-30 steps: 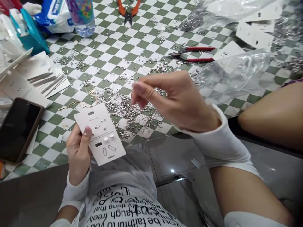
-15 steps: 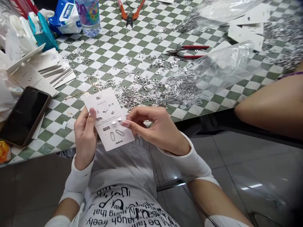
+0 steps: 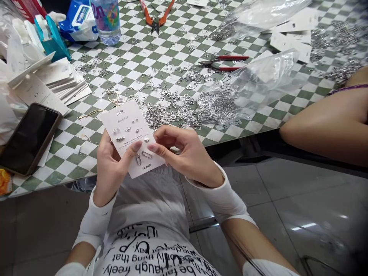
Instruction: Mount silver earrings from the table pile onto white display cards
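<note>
Right now, mid-frame, the left hand has a grip on a white rectangular card bearing silvery metal jewellery, and the right hand pinches its right edge beside a small round silvery stud. Apparently pieces are being pressed or straightened; the next move calls for steady backing and light pressure.

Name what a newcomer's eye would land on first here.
Just left of centre, the white card in the person's hands, dotted with small metal pieces. Next, the heap of loose silvery pieces beyond it on the green-and-white checked table. Then the orange-handled cutters near the top edge, tips towards the person.
</note>
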{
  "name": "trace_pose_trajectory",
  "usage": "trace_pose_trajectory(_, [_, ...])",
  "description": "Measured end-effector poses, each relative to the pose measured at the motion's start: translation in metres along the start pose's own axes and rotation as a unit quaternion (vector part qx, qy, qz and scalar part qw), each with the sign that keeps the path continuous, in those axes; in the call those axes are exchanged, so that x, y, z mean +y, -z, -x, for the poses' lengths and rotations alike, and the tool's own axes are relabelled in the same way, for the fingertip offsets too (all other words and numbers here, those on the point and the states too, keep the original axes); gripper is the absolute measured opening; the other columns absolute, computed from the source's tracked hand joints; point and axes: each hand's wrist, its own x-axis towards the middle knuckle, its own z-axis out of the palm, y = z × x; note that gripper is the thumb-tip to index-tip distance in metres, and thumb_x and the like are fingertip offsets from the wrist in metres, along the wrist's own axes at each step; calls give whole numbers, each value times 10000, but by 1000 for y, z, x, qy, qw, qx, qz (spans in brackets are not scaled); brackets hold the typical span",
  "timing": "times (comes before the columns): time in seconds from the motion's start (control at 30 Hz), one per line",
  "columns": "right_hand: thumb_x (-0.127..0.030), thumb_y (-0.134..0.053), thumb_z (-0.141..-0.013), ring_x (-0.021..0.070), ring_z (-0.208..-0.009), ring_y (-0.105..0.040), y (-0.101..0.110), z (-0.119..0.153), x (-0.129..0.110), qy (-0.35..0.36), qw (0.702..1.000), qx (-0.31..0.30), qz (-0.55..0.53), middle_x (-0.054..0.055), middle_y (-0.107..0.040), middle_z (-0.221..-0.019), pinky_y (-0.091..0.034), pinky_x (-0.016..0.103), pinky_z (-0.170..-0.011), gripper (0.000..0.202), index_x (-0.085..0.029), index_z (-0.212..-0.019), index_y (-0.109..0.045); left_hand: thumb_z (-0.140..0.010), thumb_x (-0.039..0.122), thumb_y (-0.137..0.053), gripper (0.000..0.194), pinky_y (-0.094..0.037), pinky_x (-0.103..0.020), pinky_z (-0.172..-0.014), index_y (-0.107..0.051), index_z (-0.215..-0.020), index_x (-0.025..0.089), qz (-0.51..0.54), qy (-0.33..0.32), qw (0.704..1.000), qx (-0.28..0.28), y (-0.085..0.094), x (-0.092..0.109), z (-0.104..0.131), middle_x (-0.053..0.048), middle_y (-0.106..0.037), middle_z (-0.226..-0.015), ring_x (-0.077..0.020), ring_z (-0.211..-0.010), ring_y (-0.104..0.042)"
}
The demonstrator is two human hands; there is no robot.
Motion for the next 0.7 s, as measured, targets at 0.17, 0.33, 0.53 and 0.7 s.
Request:
trace_pose_trajectory(0.17, [-363,-901,-747,84,-517,-568,-2,5,3,-54,997,-19,-56,-45,-602,-627,-456,197,-484,371,-179,-873,-604,-880,409,-784,415,-615,-266,-786,-628,-1199,195,-27,-37,998,50,-8,-5,2,-69,-725,-1093,-211,-961,-729])
trace_pose_trajectory(0.33, [-321,-935,-693,59,-528,-494,-11,4,4,-52,996,17,-74,-41,-619,-639,-400,184,-474,397,-168,-865,-611,-887,392,-778,391,-628,-294,-815,-630,-1185,187,-45,-48,994,87,-13,-2,3,-67,-721,-1049,-214,-955,-727])
trace_pose_trajectory(0.53, [-427,-916,-706,68,-562,-523,-16,4,3,-22,993,77,-89,-23,-644,-698,-406,202,-484,417,-175,-838,-610,-916,525,-709,585,-640,-288,-790,-553,-1387,216,27,-11,999,34,-6,-7,11,-146,-657,-1311,-259,-1092,-723])
trace_pose_trajectory(0.7, [-428,-931,-680,57,-532,-493,-26,8,7,-21,991,92,-93,-31,-650,-685,-377,206,-456,430,-184,-833,-612,-930,429,-724,424,-616,-228,-686,-660,-1284,206,-18,7,995,95,2,-9,25,-105,-753,-1101,-212,-937,-750])
